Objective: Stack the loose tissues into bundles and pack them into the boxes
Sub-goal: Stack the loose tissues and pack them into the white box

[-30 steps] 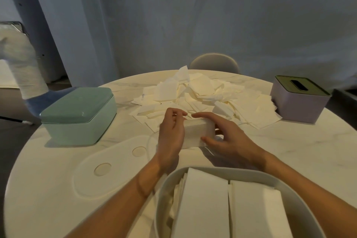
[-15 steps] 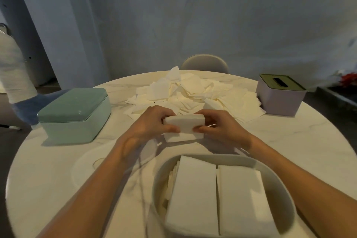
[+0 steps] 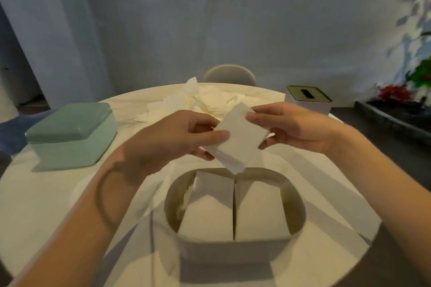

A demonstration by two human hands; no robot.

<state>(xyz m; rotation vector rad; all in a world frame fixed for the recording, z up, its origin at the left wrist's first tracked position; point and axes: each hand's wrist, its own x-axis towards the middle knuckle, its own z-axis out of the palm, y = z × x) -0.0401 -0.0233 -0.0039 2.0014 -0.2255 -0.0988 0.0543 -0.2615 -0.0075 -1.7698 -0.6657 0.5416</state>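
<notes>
A small bundle of white tissues (image 3: 240, 140) hangs tilted in the air above the open white box (image 3: 296, 223). My left hand (image 3: 172, 140) pinches its left end, thumb on top. My right hand (image 3: 291, 128) holds its right end between thumb and fingers. Inside the open box lie two tissue stacks (image 3: 233, 212) side by side. A heap of loose tissues (image 3: 210, 102) covers the far middle of the round marble table (image 3: 46, 205).
A closed mint-green box (image 3: 72, 135) stands at the left of the table. A lilac box with an olive slotted lid (image 3: 307, 98) stands at the far right. A chair back (image 3: 229, 74) shows behind the table. A dark tray with plants (image 3: 396, 109) lies off to the right.
Both hands have lifted the tissue bundle off the table and brought it toward me, tilted, over the open box. The camera has tipped down and closer.
</notes>
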